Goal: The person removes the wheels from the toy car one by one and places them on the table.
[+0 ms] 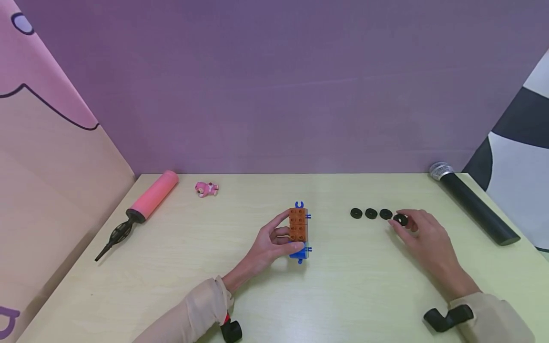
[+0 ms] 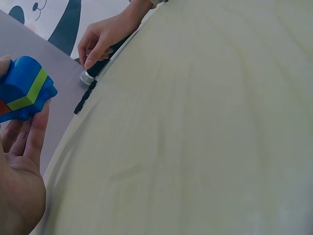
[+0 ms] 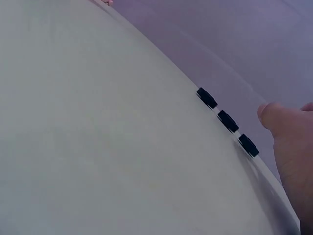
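Note:
My left hand grips a toy vehicle body made of building blocks, thumb on its near end and fingers along its left side. The body has an orange studded top, blue ends and small blue axle pegs on its right. A blue end with a green stripe shows in the left wrist view. To the right, my right hand pinches a small black toy wheel between thumb and index finger. Three similar wheels lie in a row just left of it. The right wrist view does not show the pinched wheel.
A black microphone with a silver head lies to the right of the right hand. On the left are a pink balloon pump and a small pink bear figure. A purple panel stands behind the table.

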`<action>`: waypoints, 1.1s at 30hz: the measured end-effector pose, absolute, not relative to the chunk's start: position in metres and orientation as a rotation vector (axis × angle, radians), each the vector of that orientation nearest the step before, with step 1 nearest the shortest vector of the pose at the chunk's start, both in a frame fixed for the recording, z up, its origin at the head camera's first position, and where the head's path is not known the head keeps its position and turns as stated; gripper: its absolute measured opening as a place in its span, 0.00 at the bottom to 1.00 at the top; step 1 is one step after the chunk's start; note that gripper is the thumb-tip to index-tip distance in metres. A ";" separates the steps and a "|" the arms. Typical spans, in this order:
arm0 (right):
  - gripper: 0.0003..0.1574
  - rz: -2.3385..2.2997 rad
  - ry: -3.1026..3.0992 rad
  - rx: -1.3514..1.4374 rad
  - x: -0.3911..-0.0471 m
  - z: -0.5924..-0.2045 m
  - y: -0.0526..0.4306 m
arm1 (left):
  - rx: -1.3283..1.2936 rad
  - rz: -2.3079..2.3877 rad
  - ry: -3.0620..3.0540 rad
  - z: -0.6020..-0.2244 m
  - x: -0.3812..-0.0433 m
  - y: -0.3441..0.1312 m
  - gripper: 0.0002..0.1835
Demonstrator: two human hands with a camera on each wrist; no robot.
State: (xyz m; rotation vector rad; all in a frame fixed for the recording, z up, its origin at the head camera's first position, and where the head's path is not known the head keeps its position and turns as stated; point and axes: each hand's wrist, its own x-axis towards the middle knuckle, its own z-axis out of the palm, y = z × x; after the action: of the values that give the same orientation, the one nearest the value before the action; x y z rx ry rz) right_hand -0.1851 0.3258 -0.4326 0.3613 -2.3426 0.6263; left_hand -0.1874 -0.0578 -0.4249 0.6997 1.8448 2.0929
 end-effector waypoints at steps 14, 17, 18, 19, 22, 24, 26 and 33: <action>0.16 0.597 -2.452 0.318 -0.202 -0.436 0.348 | 0.708 2.076 1.862 -0.426 -0.187 -0.057 0.48; 0.16 0.576 -2.480 0.314 -0.205 -0.436 0.351 | 0.706 2.075 1.864 -0.425 -0.187 -0.057 0.47; 0.16 0.572 -2.495 0.309 -0.207 -0.435 0.352 | 0.704 2.074 1.867 -0.425 -0.187 -0.057 0.47; 0.17 0.566 -2.510 0.306 -0.208 -0.435 0.353 | 0.700 2.073 1.868 -0.424 -0.187 -0.057 0.47; 0.18 0.559 -2.564 0.291 -0.210 -0.433 0.355 | 0.691 2.077 1.864 -0.424 -0.187 -0.057 0.47; 0.19 0.563 -2.595 0.285 -0.210 -0.432 0.355 | 0.690 2.078 1.862 -0.424 -0.187 -0.057 0.47; 0.20 0.563 -2.618 0.277 -0.210 -0.431 0.355 | 0.694 2.078 1.859 -0.424 -0.188 -0.057 0.47; 0.19 0.574 -2.632 0.282 -0.212 -0.432 0.355 | 0.702 2.073 1.866 -0.425 -0.188 -0.057 0.47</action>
State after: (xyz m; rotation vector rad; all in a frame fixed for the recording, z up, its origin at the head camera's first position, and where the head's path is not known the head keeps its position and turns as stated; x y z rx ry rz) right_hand -0.2120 0.3554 -0.4318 0.2825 -2.6323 0.5745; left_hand -0.1875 -0.0568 -0.4249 0.7019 1.8665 2.0733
